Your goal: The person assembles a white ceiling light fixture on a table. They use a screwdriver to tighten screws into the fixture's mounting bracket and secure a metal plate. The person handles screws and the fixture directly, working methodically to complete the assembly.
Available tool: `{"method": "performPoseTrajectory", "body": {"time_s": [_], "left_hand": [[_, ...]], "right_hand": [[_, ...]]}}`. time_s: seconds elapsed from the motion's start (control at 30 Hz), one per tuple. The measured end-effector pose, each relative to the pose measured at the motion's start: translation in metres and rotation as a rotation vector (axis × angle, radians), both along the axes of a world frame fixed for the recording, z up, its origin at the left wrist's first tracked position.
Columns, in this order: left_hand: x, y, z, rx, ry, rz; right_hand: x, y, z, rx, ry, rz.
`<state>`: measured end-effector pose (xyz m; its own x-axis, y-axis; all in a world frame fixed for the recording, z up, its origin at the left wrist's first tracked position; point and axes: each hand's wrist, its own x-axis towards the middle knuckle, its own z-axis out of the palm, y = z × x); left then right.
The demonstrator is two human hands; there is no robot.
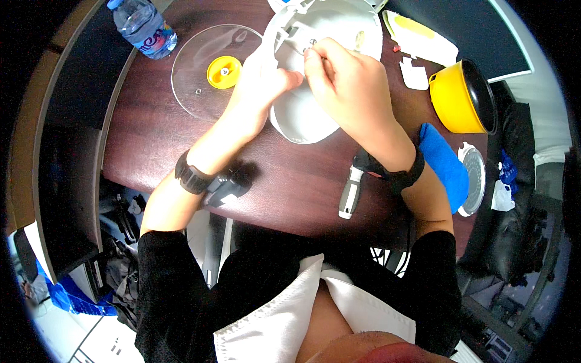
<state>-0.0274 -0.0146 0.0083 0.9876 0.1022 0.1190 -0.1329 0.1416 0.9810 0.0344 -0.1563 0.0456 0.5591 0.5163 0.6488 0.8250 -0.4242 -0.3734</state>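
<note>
A white, bowl-like plastic housing [299, 124] lies at the far middle of the table. My left hand [259, 88] grips its left rim, with the thumb reaching inward over it. Above the inside of the housing, my right hand [348, 75] is closed in a pinch, thumb and forefinger together. A small metallic bit shows by those fingertips, too little of it to name. Left of my left hand lies a clear glass lid [193, 75] with a yellow knob [224, 72]. A screwdriver [350, 193] with a grey and white handle rests below my right wrist.
A water bottle [142, 30] lies at the far left. On the right are a yellow pot [457, 100], a blue cloth-like piece [445, 166], a round white perforated disc [476, 181], a small white part [414, 74] and a yellow and white piece [423, 39]. A dark object [227, 184] sits near my left wrist.
</note>
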Motion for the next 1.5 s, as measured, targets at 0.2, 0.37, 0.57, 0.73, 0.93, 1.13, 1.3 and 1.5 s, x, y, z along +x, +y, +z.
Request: {"method": "performPoseTrajectory", "body": {"time_s": [0.2, 0.37, 0.57, 0.73, 0.93, 1.13, 1.3, 1.5], "left_hand": [[0.0, -0.012, 0.016, 0.02, -0.077, -0.011], [0.0, -0.011, 0.015, -0.058, -0.063, -0.026], [0.002, -0.016, 0.016, -0.137, -0.071, 0.007], [0.0, -0.014, 0.016, -0.071, -0.077, -0.014], [-0.001, -0.012, 0.014, -0.085, -0.038, 0.0], [-0.002, -0.015, 0.016, -0.064, -0.053, 0.005], [-0.007, -0.017, 0.022, -0.041, -0.028, -0.035], [-0.006, -0.021, 0.022, -0.057, -0.05, -0.035]], "right_hand": [[-0.001, 0.0, 0.001, -0.019, 0.08, 0.002], [0.0, 0.002, -0.005, 0.111, 0.293, 0.081], [-0.001, -0.001, 0.003, 0.284, 1.063, 0.206], [0.002, -0.013, 0.015, 0.147, 0.853, 0.173], [0.004, -0.023, 0.011, -0.084, -0.023, 0.091], [0.01, -0.016, 0.0, -0.053, -0.164, 0.093], [0.001, -0.012, 0.0, -0.008, 0.051, 0.082], [-0.006, -0.009, 0.005, 0.2, 0.745, 0.173]]}}
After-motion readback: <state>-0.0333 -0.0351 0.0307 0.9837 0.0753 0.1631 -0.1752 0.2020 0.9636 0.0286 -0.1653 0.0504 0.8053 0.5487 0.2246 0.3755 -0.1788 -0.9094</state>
